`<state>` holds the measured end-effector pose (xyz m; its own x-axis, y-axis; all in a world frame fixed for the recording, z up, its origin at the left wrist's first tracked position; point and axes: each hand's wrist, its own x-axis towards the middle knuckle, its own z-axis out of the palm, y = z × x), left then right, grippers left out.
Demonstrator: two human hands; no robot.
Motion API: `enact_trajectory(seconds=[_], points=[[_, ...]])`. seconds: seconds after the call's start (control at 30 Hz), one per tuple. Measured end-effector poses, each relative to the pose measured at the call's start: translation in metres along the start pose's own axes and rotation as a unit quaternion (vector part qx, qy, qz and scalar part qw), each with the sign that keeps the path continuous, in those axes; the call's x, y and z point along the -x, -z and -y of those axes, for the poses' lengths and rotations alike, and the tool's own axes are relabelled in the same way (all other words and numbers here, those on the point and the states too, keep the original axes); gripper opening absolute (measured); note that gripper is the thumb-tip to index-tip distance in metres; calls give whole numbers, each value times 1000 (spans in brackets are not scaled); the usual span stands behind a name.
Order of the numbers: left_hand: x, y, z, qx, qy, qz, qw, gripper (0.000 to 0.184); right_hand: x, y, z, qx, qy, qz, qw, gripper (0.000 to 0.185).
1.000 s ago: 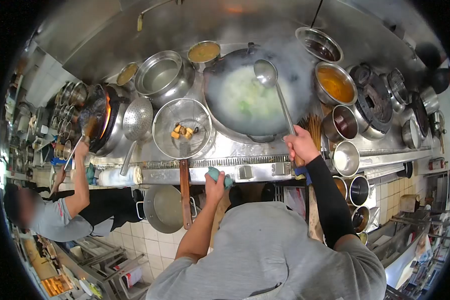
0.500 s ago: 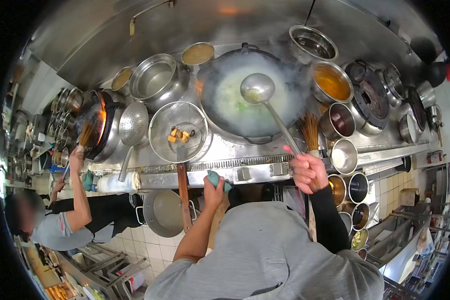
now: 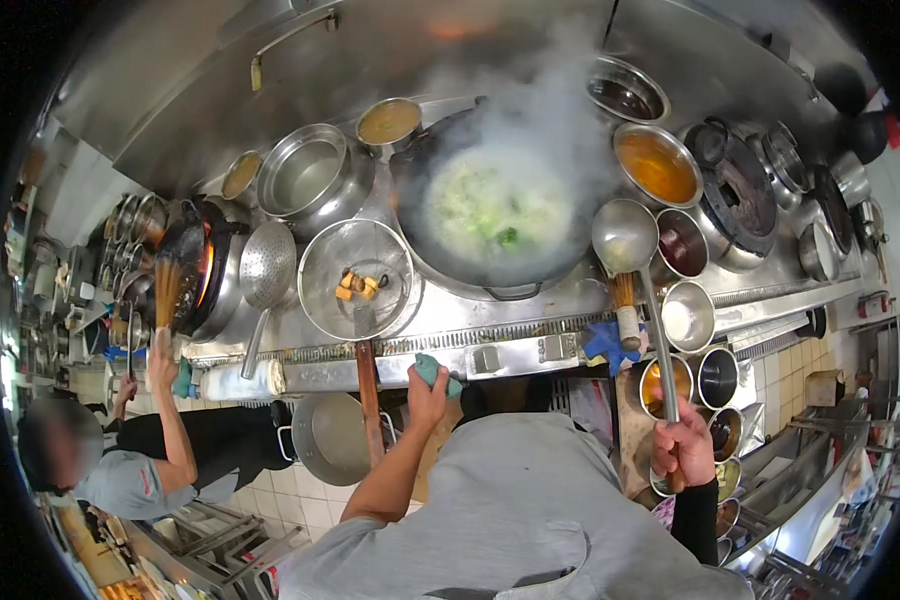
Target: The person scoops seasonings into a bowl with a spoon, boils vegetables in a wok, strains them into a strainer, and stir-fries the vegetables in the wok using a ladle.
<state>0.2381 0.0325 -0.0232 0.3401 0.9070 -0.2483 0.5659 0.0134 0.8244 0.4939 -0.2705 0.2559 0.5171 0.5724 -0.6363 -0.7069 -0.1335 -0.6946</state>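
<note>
Our right fingers (image 3: pixel 661 459) are gripping the ladle (image 3: pixel 622 230) far back, likely avoiding heat; our left hand (image 3: pixel 428 400) is clutching cloth (image 3: pixel 426 367).

A faint orange glow (image 3: pixel 456 29) tints the grey metal wall (image 3: pixel 185 115) rising behind a pale tiled floor (image 3: pixel 295 500).

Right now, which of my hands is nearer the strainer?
Left. Your left hand is beside the strainer's wooden handle; your right hand, gripping the ladle, is farther off to the right.
</note>
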Motion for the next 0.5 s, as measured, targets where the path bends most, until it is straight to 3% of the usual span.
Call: enact_trajectory(seconds=[0.2,0.37,0.5], points=[[-2,-1,6,12,-5,11,1000,59,-14,12,-46,274,143,-74,948,64],[0,-2,8,8,-7,1,1000,61,-19,-15,-31,313,81,-15,946,53],[-1,-3,7,12,-14,0,1000,60,-44,-37,-29,267,34,58,961,45]])
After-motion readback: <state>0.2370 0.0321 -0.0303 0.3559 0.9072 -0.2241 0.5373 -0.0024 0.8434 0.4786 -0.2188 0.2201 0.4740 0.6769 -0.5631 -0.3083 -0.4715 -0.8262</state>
